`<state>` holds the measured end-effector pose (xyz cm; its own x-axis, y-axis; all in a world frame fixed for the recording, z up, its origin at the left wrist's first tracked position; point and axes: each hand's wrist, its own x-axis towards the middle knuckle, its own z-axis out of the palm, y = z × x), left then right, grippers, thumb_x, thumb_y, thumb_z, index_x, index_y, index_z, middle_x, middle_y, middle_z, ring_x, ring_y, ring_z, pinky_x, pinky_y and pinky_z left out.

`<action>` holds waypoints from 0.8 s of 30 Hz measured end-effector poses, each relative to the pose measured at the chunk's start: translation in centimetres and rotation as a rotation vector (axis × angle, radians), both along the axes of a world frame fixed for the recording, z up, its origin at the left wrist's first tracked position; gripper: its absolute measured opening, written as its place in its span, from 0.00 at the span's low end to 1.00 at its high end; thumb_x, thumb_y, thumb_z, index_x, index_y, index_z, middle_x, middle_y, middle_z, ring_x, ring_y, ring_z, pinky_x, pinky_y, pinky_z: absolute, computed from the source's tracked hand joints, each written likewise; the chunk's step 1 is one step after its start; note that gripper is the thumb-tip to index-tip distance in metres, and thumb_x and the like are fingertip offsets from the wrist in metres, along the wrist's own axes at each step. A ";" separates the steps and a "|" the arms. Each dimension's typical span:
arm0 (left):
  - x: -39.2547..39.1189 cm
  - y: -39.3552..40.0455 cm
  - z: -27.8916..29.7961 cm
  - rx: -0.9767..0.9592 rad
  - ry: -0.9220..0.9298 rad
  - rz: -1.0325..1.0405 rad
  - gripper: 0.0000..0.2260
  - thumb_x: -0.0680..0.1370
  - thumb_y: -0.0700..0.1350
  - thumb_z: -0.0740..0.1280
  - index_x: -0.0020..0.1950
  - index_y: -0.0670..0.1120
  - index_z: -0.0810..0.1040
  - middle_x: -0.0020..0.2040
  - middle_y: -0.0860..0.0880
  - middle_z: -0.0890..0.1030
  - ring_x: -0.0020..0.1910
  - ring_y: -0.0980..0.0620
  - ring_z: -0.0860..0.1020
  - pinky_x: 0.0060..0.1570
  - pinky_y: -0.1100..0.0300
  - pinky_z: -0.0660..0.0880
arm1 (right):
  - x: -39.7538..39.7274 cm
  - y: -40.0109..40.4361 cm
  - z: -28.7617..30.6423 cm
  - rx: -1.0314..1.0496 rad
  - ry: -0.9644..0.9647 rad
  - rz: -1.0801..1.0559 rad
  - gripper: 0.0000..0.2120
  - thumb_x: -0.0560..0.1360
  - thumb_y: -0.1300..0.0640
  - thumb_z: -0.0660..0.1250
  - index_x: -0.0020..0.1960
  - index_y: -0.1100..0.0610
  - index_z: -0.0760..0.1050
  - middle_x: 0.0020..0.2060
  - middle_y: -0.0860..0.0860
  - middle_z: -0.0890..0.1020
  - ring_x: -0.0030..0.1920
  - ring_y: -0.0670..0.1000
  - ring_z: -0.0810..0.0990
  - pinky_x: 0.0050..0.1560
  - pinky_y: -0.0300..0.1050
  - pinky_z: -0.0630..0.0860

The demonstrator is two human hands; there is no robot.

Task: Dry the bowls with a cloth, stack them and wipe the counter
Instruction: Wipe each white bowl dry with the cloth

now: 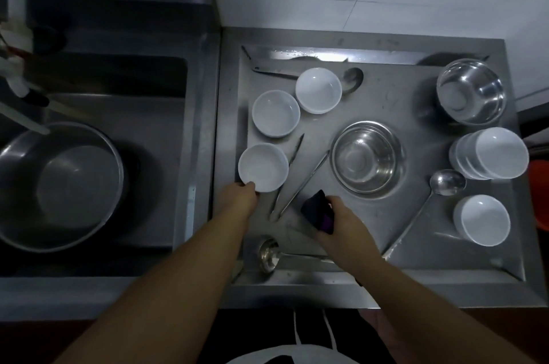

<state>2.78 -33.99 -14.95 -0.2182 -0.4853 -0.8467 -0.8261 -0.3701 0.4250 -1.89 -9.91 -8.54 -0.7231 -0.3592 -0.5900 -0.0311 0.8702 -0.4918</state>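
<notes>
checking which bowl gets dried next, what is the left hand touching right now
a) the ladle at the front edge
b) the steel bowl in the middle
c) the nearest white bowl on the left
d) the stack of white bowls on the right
c: the left hand has its fingertips on the rim of the nearest white bowl, while the right hand holds the dark cloth.

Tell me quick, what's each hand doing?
Left hand: pinching the near white bowl's rim.
Right hand: gripping the dark cloth.
</notes>
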 end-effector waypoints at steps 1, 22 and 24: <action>-0.1 0.0 0.2 -0.001 0.007 0.029 0.05 0.75 0.48 0.69 0.39 0.51 0.81 0.46 0.44 0.87 0.49 0.41 0.85 0.56 0.42 0.83 | 0.1 0.3 0.0 -0.010 -0.002 -0.022 0.26 0.74 0.52 0.75 0.68 0.46 0.68 0.52 0.49 0.80 0.47 0.50 0.80 0.47 0.52 0.81; 2.6 6.4 15.6 0.221 0.524 0.205 0.12 0.81 0.38 0.67 0.63 0.38 0.80 0.54 0.37 0.87 0.53 0.40 0.86 0.56 0.46 0.84 | -2.7 0.2 14.1 -0.861 -0.015 -0.352 0.15 0.74 0.47 0.69 0.57 0.30 0.78 0.51 0.37 0.84 0.53 0.41 0.83 0.47 0.33 0.80; 2.4 8.6 19.0 0.270 0.636 0.159 0.14 0.79 0.39 0.68 0.65 0.37 0.80 0.55 0.37 0.87 0.55 0.40 0.87 0.58 0.46 0.84 | -3.0 0.6 16.5 -0.818 0.197 -0.142 0.15 0.74 0.48 0.69 0.57 0.30 0.75 0.52 0.34 0.81 0.53 0.38 0.81 0.48 0.29 0.76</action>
<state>5.14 -25.42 4.06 -0.6543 -0.3436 -0.6737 -0.3748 -0.6264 0.6835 -4.90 -9.34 7.93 -0.8559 -0.5153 -0.0426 -0.0996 0.2452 -0.9643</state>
